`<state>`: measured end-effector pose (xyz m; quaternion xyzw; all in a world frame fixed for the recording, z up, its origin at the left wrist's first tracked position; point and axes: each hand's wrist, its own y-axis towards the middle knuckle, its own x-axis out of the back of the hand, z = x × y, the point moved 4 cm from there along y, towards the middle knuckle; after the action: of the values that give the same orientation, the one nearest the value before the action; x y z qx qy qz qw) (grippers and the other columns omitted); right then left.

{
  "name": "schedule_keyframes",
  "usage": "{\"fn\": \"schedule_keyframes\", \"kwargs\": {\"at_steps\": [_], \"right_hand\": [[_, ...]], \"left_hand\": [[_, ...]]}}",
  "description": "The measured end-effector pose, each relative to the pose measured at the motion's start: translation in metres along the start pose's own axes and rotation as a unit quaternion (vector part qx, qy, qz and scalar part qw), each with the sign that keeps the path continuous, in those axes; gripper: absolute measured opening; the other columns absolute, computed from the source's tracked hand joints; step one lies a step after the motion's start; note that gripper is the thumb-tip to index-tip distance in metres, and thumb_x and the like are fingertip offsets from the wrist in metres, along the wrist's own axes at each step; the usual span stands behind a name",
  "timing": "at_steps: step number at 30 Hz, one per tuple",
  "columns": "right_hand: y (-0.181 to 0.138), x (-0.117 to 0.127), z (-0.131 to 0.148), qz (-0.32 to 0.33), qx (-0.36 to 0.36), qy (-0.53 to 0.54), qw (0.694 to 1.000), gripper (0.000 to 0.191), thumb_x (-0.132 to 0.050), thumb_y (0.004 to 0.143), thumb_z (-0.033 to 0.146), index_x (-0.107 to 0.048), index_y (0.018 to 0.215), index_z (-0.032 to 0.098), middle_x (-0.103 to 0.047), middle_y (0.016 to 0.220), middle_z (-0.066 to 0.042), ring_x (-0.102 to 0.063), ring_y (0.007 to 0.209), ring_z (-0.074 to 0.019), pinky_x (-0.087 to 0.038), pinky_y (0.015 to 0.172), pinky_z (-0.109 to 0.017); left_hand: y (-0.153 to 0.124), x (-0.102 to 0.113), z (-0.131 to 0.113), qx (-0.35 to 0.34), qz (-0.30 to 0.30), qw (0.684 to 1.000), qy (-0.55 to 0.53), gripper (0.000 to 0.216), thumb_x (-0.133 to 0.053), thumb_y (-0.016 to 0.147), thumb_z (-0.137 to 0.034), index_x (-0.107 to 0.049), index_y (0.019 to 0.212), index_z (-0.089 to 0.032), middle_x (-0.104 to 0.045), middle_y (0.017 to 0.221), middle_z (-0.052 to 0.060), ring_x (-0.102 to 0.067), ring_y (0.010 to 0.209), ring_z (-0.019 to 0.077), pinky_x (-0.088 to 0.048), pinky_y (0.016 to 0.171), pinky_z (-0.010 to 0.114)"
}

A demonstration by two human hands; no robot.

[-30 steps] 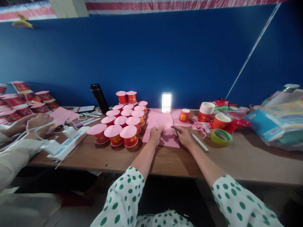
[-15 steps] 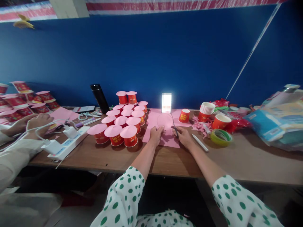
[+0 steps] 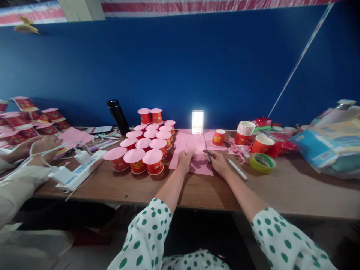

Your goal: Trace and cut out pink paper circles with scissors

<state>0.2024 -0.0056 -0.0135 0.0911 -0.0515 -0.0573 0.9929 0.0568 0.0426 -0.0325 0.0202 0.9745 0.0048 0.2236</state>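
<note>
My left hand is closed, pinching the lower edge of a round pink paper disc. To its right, my right hand is closed around scissors, dark and slim, their blades pointing away from me beside the disc's right edge. Whether the blades touch the paper I cannot make out. Beneath both hands lie larger pink paper sheets. A white pen rests on the table just right of my right hand. An upturned red paper cup stands behind that hand.
Left of the sheets stand several red cups topped with pink discs. Behind are a black flask and a lit phone. A tape roll, stacked cups and paper scraps lie right. A co-worker's hands and a power strip are left.
</note>
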Motion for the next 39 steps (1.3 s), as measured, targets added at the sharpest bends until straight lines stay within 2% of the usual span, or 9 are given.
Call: {"fn": "schedule_keyframes", "kwargs": {"at_steps": [31,36,39], "right_hand": [[0.0009,0.0017,-0.0007,0.000,0.010,-0.032,0.999,0.054,-0.064,0.063,0.048,-0.061,0.105,0.013,-0.055,0.057,0.001,-0.049,0.046,-0.0100,-0.041,0.042,-0.022],[-0.0002,0.0009,0.0031,0.008,0.023,-0.056,0.998,0.052,-0.062,0.065,0.046,-0.061,0.106,0.014,-0.057,0.058,0.001,-0.049,0.047,-0.0107,-0.040,0.045,-0.023],[-0.0002,0.0007,0.0040,0.015,0.029,-0.053,0.998,0.050,-0.062,0.066,0.044,-0.061,0.105,0.014,-0.058,0.058,0.001,-0.051,0.049,-0.0114,-0.040,0.047,-0.023]], "left_hand": [[0.0007,0.0002,-0.0003,-0.005,0.002,1.000,-0.005,0.029,-0.072,0.058,-0.032,-0.051,0.065,-0.012,-0.056,0.050,-0.001,-0.053,0.046,0.0096,-0.041,0.044,0.020],[-0.0027,-0.0033,-0.0058,0.015,0.014,0.998,-0.051,0.032,-0.071,0.059,-0.037,-0.055,0.073,-0.012,-0.057,0.057,-0.001,-0.053,0.048,0.0082,-0.042,0.045,0.019],[-0.0077,-0.0077,-0.0092,0.030,0.044,0.995,-0.080,0.036,-0.073,0.058,-0.035,-0.057,0.082,-0.012,-0.060,0.067,0.001,-0.057,0.055,0.0083,-0.046,0.052,0.019]]}}
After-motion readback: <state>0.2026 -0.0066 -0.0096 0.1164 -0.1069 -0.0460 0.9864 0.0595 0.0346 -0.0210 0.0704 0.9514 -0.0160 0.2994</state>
